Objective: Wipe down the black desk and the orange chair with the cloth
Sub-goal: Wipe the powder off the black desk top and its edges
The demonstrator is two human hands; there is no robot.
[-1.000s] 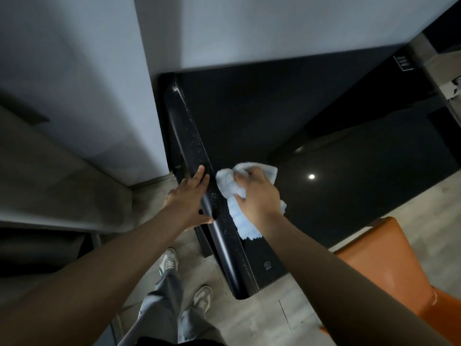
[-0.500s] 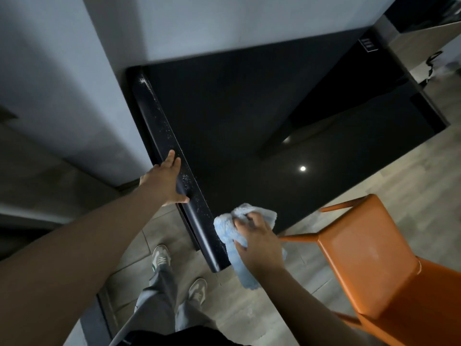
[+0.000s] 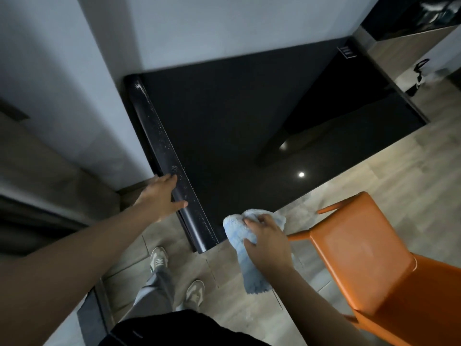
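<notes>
While the cloth (image 3: 252, 236) is gripped by the right hand (image 3: 268, 243) at the desk's (image 3: 237, 136) near corner beside the chair (image 3: 359, 248), the desk's edge is touched by the left hand (image 3: 159, 193), fingers straight.

Your left hand (image 3: 162, 196) reaches forward on a nearly straight bare arm, fingers straight and close together, thumb spread wide, palm resting on the rounded side edge of the glossy black desk (image 3: 224, 136). Your right hand (image 3: 268, 242) sits lower, back of the hand up, forearm angled in from the right, fingers curled round the fluffy pale-blue cloth (image 3: 235, 231)
</notes>
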